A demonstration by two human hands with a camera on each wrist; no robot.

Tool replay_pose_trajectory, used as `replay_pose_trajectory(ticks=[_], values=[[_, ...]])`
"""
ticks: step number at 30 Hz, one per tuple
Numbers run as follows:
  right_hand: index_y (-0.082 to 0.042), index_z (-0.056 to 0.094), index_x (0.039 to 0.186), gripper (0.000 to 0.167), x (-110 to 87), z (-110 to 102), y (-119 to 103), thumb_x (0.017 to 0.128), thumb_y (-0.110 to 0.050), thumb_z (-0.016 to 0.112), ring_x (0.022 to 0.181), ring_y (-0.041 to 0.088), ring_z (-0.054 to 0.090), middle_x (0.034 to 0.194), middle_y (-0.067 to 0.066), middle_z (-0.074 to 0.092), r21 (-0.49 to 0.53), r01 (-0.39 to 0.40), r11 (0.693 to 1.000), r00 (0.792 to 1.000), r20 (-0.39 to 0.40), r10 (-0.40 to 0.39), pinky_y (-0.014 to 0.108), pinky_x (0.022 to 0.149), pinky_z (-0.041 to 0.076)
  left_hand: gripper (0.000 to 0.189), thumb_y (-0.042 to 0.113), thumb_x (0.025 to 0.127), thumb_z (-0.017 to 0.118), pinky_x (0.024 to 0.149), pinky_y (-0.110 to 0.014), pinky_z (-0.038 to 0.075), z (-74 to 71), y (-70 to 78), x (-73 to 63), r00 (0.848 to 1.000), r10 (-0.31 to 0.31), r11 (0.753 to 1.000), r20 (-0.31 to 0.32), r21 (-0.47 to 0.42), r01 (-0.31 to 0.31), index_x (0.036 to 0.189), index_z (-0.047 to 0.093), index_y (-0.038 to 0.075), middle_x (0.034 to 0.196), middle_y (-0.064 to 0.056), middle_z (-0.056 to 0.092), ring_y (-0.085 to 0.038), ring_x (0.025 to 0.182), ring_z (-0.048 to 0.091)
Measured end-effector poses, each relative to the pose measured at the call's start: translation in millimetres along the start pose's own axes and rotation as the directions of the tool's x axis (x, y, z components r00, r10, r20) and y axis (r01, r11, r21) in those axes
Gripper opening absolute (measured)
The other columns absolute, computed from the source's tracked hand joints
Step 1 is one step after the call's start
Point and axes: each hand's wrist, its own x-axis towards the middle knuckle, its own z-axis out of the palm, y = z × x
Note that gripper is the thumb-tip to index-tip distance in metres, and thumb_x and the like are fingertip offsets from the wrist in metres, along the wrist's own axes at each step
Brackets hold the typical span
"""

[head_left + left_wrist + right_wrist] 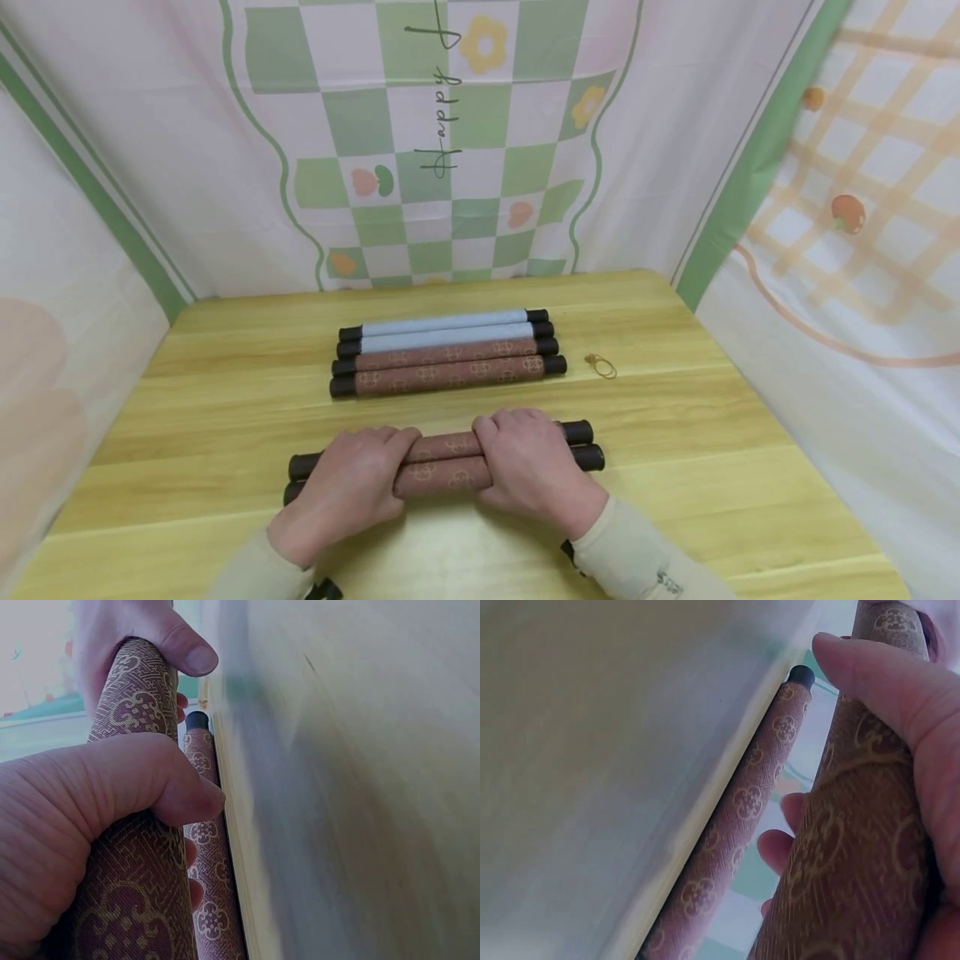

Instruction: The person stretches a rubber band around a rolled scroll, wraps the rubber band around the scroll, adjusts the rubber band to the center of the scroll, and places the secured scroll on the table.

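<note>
Both hands hold a pair of brown patterned scroll rolls [442, 477] with black end knobs, lying side by side near the front of the table. My left hand [348, 479] wraps over their left part, its thumb across the nearer roll [127, 915] in the left wrist view. Right of the middle, my right hand [528, 462] grips the same pair, thumb on the near side and fingers over the far side. A thin cord-like line crosses the gripped roll [855, 847] in the right wrist view. Palms and most fingers are hidden.
Farther back on the wooden table [225, 367] lie two more brown patterned rolls [450, 375] and two light blue rolls [446, 329], all with black ends. A small loop of yellowish cord [602, 366] sits to their right. Printed curtains [495, 125] enclose the table.
</note>
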Motion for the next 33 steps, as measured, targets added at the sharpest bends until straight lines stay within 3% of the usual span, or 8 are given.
replay_pose_trajectory(ticks=[12,23,33], values=[[-0.016,0.061,0.101,0.054,2.3,1,-8,0.071,-0.058,0.079,0.081,0.021,0.066,0.088,0.001,0.066,-0.007,0.001,1.0,1.0,0.001,-0.001,0.043,0.083,0.058,0.061,0.02,0.06,0.084,0.063,-0.037,0.055,5.4,1.6,0.7,1.0,-0.005,1.0,-0.014,-0.009,0.005,0.119,0.068,0.015,0.096,0.001,0.073,-0.016,0.078,0.067],[-0.016,0.062,0.101,0.057,2.5,4,-15,0.074,-0.065,0.076,0.078,0.02,0.066,0.085,0.001,0.066,-0.018,0.019,1.0,0.999,-0.047,-0.02,0.04,0.079,0.058,0.061,0.02,0.06,0.083,0.064,-0.038,0.055,7.2,6.2,4.4,1.0,-0.014,0.999,0.023,-0.031,0.015,0.12,0.068,0.015,0.096,0.002,0.073,-0.016,0.078,0.067],[-0.013,0.058,0.138,0.1,-2.8,-5,-7,0.069,-0.084,0.074,0.109,0.025,0.068,0.121,0.008,0.07,0.092,0.01,0.996,0.997,0.077,-0.017,0.05,0.1,0.054,0.063,0.023,0.063,0.084,0.066,-0.037,0.055,8.5,3.0,3.3,0.996,-0.042,0.998,0.077,-0.041,0.045,0.123,0.068,0.015,0.1,0.001,0.073,-0.016,0.08,0.067]])
